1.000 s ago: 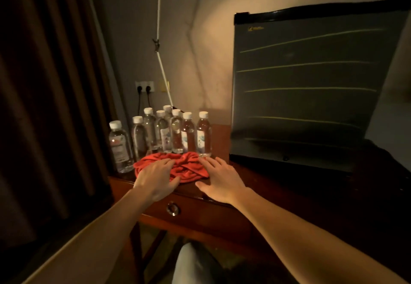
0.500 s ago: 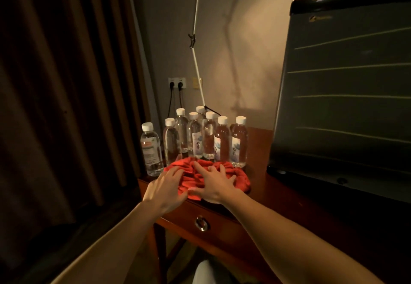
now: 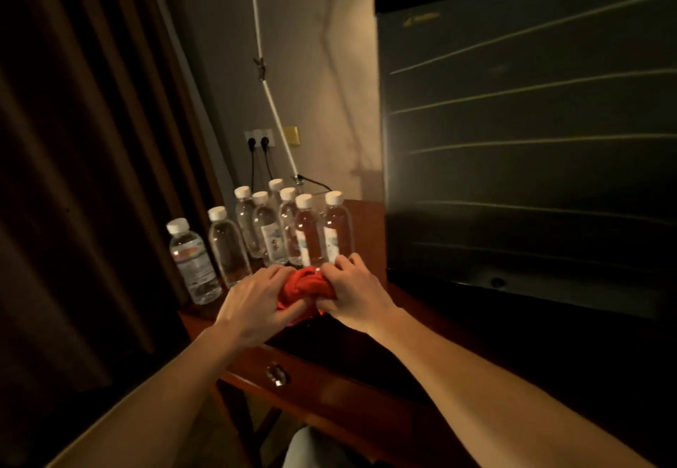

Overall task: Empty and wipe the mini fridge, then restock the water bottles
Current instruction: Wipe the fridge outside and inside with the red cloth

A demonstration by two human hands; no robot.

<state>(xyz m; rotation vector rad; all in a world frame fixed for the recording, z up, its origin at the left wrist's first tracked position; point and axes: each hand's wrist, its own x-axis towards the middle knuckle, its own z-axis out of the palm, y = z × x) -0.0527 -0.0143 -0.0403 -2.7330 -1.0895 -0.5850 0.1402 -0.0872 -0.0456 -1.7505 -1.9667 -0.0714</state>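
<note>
A red cloth (image 3: pixel 306 286) is bunched up on the wooden desk (image 3: pixel 329 387), squeezed between both hands. My left hand (image 3: pixel 256 302) grips its left side and my right hand (image 3: pixel 353 295) grips its right side, fingers curled into the fabric. Just behind the cloth stand several clear water bottles (image 3: pixel 293 229) with white caps, upright in a cluster. The black mini fridge (image 3: pixel 531 145) stands on the desk at the right with its door closed.
A dark curtain (image 3: pixel 73 137) hangs along the left. A wall socket (image 3: pixel 258 136) with two plugs and a white cord (image 3: pixel 271 97) are behind the bottles. The desk has a drawer with a round knob (image 3: pixel 276 375) below my hands.
The cloth lay spread out under flat hands; both hands have now drawn together and gathered it into a tight bundle. The view has moved closer and tilted.
</note>
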